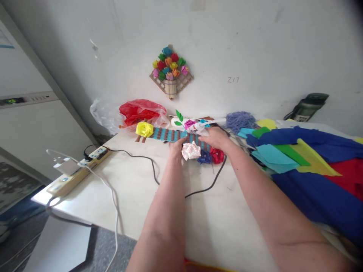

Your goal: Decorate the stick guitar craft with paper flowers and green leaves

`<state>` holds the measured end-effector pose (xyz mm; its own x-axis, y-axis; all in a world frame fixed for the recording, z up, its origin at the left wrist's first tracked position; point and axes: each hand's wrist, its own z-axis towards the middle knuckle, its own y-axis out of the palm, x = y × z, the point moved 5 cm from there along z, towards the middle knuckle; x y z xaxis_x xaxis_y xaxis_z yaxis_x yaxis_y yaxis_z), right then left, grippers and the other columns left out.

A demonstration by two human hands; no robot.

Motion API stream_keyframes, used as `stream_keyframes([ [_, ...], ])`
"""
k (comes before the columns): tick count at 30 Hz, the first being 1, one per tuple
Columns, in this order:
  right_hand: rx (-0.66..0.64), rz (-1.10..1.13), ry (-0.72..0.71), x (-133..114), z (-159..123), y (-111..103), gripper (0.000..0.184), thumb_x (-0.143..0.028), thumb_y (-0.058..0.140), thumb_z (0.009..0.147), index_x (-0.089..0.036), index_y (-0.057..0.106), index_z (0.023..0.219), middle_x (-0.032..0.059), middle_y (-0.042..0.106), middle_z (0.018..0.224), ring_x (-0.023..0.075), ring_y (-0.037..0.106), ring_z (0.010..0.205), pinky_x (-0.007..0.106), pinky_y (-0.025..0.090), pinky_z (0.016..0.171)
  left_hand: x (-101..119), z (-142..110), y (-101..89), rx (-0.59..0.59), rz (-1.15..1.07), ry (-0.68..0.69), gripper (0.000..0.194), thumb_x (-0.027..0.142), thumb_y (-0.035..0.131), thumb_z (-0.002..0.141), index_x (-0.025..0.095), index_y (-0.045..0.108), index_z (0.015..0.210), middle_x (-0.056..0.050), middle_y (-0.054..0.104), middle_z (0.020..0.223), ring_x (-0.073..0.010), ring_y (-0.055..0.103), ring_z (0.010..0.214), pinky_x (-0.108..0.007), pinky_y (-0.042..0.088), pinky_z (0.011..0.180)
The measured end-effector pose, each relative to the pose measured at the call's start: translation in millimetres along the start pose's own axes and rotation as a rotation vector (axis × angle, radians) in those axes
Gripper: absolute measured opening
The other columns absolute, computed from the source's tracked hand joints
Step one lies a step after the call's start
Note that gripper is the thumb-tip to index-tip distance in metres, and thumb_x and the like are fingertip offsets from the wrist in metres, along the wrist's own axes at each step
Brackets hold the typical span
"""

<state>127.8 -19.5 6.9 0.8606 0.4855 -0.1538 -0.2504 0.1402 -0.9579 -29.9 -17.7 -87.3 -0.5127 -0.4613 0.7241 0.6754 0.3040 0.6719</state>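
A long woven panel [167,135] of brown sticks and blue strips lies across the table. My left hand [177,145] grips its near edge around the middle, thumb on top. My right hand [217,138] is closed around a white glue gun [200,129] above the panel's right half; its nozzle is hard to make out. A yellow paper flower [144,129] sits at the panel's left end. Close to my hands are a white patterned flower [191,151], a dark blue flower [204,157], a red flower [217,155], a magenta flower [190,124] and green leaves [179,116].
Black cord [153,166] loops over the table from a power strip [76,173] at left. Coloured sheets [283,158] are heaped at right, near shredded purple paper [241,121] and a dark bottle [307,107]. Behind lies a red plastic bag [141,112]; a flower decoration [170,71] hangs above.
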Motion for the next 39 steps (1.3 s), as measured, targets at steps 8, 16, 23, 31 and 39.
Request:
stream_keyframes([
  [8, -0.015, 0.007, 0.025, 0.6, 0.8, 1.7, 0.040, -0.042, 0.050, 0.081, -0.023, 0.061, 0.114, 0.0096, 0.065, 0.112, 0.0259, 0.059, 0.103, 0.032, 0.045, 0.081, -0.9, 1.6, -0.8, 0.003, 0.021, 0.012, 0.035, 0.011, 0.076, 0.046, 0.018, 0.059, 0.077, -0.004, 0.068, 0.077, -0.0284, 0.065, 0.089, -0.042, 0.049, 0.080],
  [16, -0.005, -0.037, 0.050, -1.2, 0.6, 1.2, 0.042, -0.041, 0.051, 0.079, -0.022, 0.061, 0.115, 0.0107, 0.065, 0.112, 0.0271, 0.060, 0.103, 0.034, 0.045, 0.082, -1.3, 1.8, 0.3, 0.021, 0.037, -0.008, 0.038, 0.015, 0.078, 0.044, 0.017, 0.060, 0.077, -0.005, 0.068, 0.077, -0.0285, 0.065, 0.087, -0.041, 0.049, 0.079],
  [23, -0.016, -0.041, 0.073, -1.8, 0.1, 0.0, 0.042, -0.041, 0.052, 0.078, -0.023, 0.063, 0.113, 0.0109, 0.065, 0.112, 0.0282, 0.060, 0.103, 0.035, 0.046, 0.080, -1.4, 0.9, 0.1, 0.030, 0.056, -0.012, 0.032, 0.013, 0.078, 0.044, 0.017, 0.062, 0.071, -0.005, 0.069, 0.075, -0.0262, 0.066, 0.078, -0.039, 0.051, 0.073],
  [31, -0.022, 0.085, 0.047, 2.7, 1.6, 0.8, 0.037, -0.037, 0.055, 0.076, -0.025, 0.063, 0.110, 0.0066, 0.070, 0.097, 0.0237, 0.063, 0.092, 0.028, 0.046, 0.072, -0.8, 2.1, 2.2, 0.022, 0.029, 0.007, 0.036, 0.009, 0.076, 0.046, 0.018, 0.061, 0.077, -0.005, 0.069, 0.085, -0.0297, 0.063, 0.096, -0.042, 0.048, 0.082],
  [39, -0.066, 0.111, 0.062, 1.9, 0.1, 0.1, 0.028, -0.033, 0.055, 0.074, -0.023, 0.067, 0.097, 0.0077, 0.070, 0.087, 0.0249, 0.064, 0.085, 0.029, 0.046, 0.069, -5.6, 7.7, -2.5, 0.051, 0.085, 0.007, 0.029, 0.011, 0.076, 0.045, 0.016, 0.062, 0.070, -0.005, 0.067, 0.073, -0.0264, 0.065, 0.076, -0.040, 0.051, 0.072],
])
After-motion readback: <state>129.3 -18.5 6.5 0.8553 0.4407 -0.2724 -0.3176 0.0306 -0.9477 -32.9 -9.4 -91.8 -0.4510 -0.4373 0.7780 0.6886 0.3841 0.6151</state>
